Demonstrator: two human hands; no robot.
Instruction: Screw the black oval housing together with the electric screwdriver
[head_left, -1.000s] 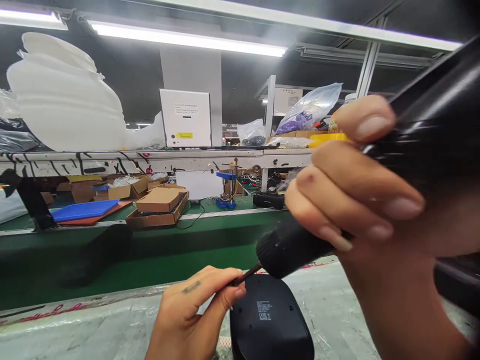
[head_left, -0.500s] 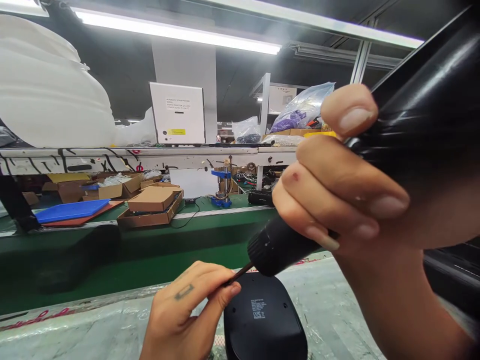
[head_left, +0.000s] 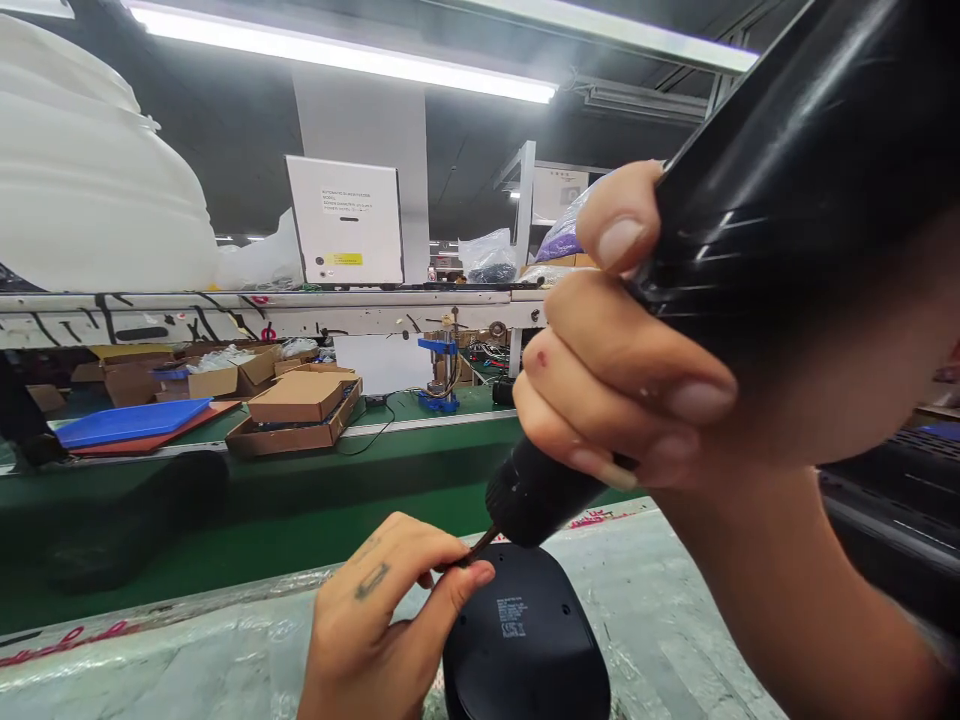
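Observation:
My right hand [head_left: 622, 360] is wrapped round a black electric screwdriver [head_left: 772, 200], which slants down to the left with its ribbed nose lowest. From that nose a thin screwdriver bit [head_left: 485, 541] runs to my left hand [head_left: 390, 620], where thumb and forefinger pinch its tip. Whether a screw is also between those fingertips is hidden. Just below and right of them lies a black rounded device [head_left: 551, 655], its printed underside facing up and small dark screw holes near its edges. The lower end of the device is cut off by the frame.
Clear plastic sheeting covers the bench [head_left: 187, 660]. Behind it runs a green conveyor belt [head_left: 300, 510]. Farther back are cardboard boxes [head_left: 300, 400], a blue tray [head_left: 135, 420], a blue clamp stand [head_left: 440, 375], a white screw feeder box [head_left: 345, 220] and a large white plastic jug [head_left: 97, 180].
My right hand and the electric screwdriver have shifted left, and the driver stands somewhat steeper. My left fingertips still pinch the bit's tip, slightly farther right. The whole view has shifted slightly.

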